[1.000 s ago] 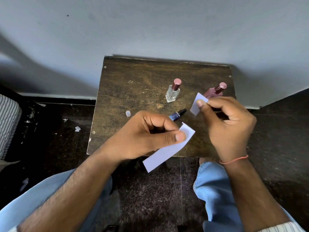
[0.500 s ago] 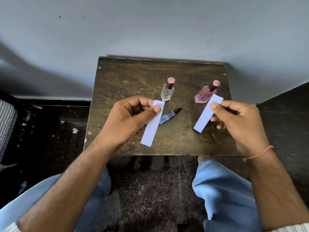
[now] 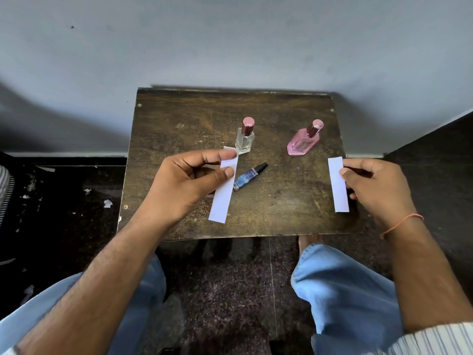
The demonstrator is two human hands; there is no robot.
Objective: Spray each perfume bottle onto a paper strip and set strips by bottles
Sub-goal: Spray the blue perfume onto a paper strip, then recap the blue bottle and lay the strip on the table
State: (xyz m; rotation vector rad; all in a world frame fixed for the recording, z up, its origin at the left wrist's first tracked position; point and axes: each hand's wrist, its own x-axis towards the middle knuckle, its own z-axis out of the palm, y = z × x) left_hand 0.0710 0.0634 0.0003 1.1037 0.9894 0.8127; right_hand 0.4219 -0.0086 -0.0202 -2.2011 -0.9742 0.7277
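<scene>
While held, strips (image 3: 223, 190) inside table edges (image 3: 256, 235)

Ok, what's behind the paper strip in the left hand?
The paper strip, pinched by the left hand, covers the base end of the blue bottle lying on the table. The hidden end cannot be seen.

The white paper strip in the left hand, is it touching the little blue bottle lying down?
Cannot tell. In the head view the white paper strip overlaps the small blue bottle at its base, but the strip may be held above it.
</scene>
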